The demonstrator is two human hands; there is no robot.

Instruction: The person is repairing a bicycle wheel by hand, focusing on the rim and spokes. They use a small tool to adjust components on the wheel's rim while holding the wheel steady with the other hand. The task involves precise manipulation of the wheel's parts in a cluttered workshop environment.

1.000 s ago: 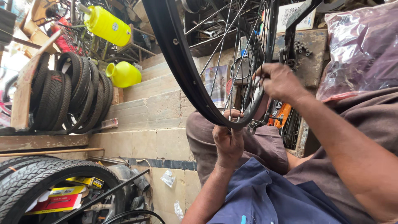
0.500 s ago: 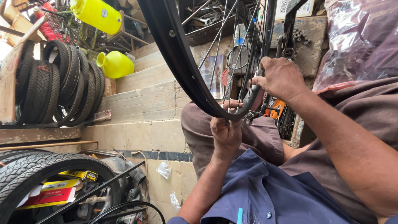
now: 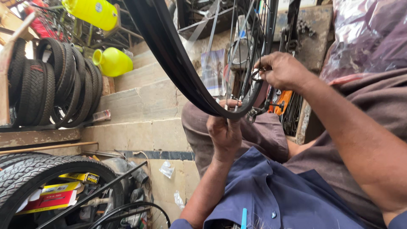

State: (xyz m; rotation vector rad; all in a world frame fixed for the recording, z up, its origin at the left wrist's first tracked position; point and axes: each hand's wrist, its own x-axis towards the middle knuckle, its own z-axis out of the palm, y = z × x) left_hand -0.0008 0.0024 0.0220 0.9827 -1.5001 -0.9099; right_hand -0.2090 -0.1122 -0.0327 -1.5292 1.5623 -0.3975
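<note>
Both hands are working the black wheel rim (image 3: 178, 63) above my lap: my left hand (image 3: 224, 133) is closing around its lowest curve, and my right hand (image 3: 282, 70) is pinching a small ring-like part at the spokes (image 3: 248, 46). I am judging the rim light and stiff but the spokes thin and bendable, so I am gripping the rim's edge.

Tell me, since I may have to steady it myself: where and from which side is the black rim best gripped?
Probably at the lowest curve of the rim, from below. That arc sits nearest the lap, its outer edge is bare and smooth, and the spokes fan upward inside it, so fingers stay clear of them. The left hand already grips there from underneath, while the right hand works at the spokes.
</note>
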